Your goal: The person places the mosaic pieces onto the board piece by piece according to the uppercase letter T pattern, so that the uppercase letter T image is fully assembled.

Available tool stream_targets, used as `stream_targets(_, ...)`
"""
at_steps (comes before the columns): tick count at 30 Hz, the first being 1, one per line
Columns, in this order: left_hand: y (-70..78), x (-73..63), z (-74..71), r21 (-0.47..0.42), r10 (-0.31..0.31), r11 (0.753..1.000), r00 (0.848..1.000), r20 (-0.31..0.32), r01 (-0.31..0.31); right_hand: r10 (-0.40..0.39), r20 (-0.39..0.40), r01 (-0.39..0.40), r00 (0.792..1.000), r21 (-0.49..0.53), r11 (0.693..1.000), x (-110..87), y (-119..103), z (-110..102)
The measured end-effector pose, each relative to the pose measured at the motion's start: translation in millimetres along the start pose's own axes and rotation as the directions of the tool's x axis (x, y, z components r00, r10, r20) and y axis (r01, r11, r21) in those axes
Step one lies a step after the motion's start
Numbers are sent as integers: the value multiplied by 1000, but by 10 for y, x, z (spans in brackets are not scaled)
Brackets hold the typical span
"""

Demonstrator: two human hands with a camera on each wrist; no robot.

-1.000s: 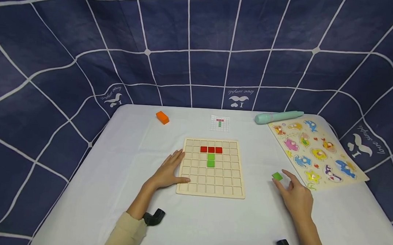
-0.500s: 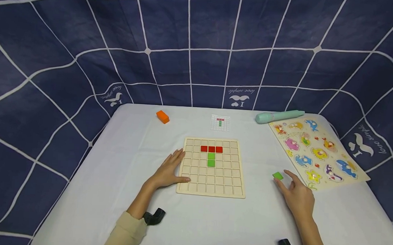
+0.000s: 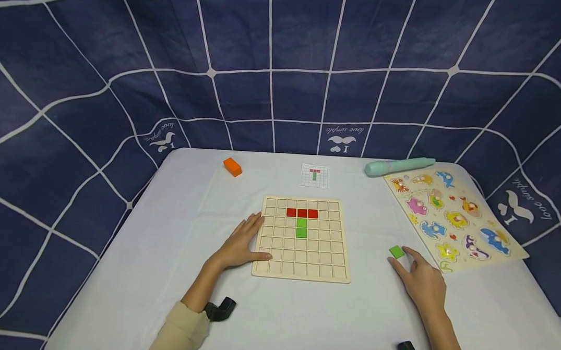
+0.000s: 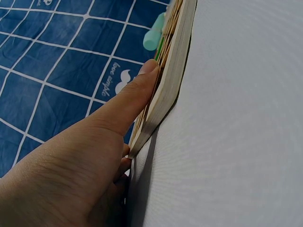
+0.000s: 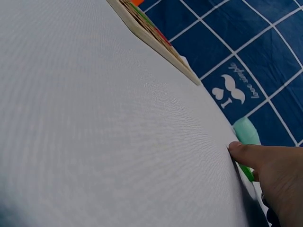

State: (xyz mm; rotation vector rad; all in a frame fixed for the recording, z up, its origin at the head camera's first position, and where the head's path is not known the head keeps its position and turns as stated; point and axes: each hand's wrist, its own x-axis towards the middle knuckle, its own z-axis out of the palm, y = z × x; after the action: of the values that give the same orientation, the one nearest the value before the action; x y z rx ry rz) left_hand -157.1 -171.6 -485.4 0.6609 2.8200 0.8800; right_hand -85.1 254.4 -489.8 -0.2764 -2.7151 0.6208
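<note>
My left hand (image 3: 239, 249) rests at the left edge of a wooden grid board (image 3: 323, 271). Its thumb lies over the board and its fingers stretch along the edge. In the board sit a row of three red tiles (image 3: 302, 213) and two green tiles (image 3: 301, 228) below the middle one. To the board's right, a loose green tile (image 3: 397, 251) lies on the white table. Thumb and index finger of my right hand (image 3: 423, 285) are spread apart beside it, the index fingertip right at its corner. In the right wrist view the thumb partly covers this green tile (image 5: 246, 172).
A small card (image 3: 314, 181) printed with a red and green T pattern lies behind the board. Farther left is an orange block (image 3: 233, 167). At the right are an animal puzzle board (image 3: 429, 205) and a mint-green bottle-shaped object (image 3: 398, 166).
The right thumb has drawn back slightly from the loose green tile, and the index fingertip has come down to its corner. The left hand and board stay put.
</note>
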Motion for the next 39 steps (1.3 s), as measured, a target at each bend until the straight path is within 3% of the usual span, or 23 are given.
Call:
stream_targets(17,-6,-1,-1,5,-4,1000,1000,10,4,-3,-28,4,1000,39,999,-4,10,7)
stream_targets(27,18,-11,-4,8,4,1000,1000,-13,-4,44,-28,-40,999,111,993,35,-19,-31)
stream_targets(39,33,-16,-19,8,-10,1000,1000,-1,10,-118,-99,131,988,139,981,134,-262,-10)
